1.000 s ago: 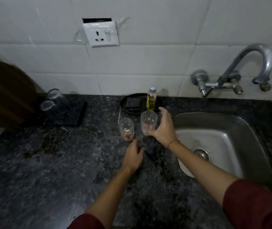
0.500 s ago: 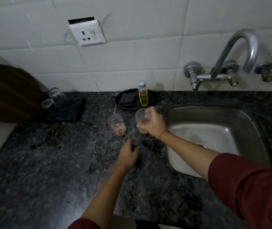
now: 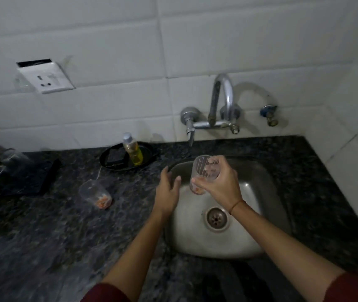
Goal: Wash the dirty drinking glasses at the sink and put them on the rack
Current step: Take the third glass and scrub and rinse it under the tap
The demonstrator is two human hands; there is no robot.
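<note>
My right hand (image 3: 219, 184) holds a clear drinking glass (image 3: 202, 171) with orange residue at its bottom, upright over the steel sink (image 3: 265, 214). My left hand (image 3: 167, 191) hovers open just left of that glass, over the sink's left rim. A second dirty glass (image 3: 95, 194) with orange residue stands on the dark granite counter (image 3: 43, 236). At the far left, two clean glasses (image 3: 6, 162) sit on the black rack (image 3: 32, 179). The tap (image 3: 221, 99) is above the sink; no water runs.
A black dish (image 3: 147, 155) behind the counter holds a dark sponge (image 3: 117, 159) and a yellow soap bottle (image 3: 132, 152). A wall socket (image 3: 45, 77) sits on the white tiles. A small valve (image 3: 268, 113) is right of the tap. A tiled wall closes the right side.
My right hand lifted the glass off the counter and carried it right, over the sink. My left hand followed toward the sink rim. The view turned right.
</note>
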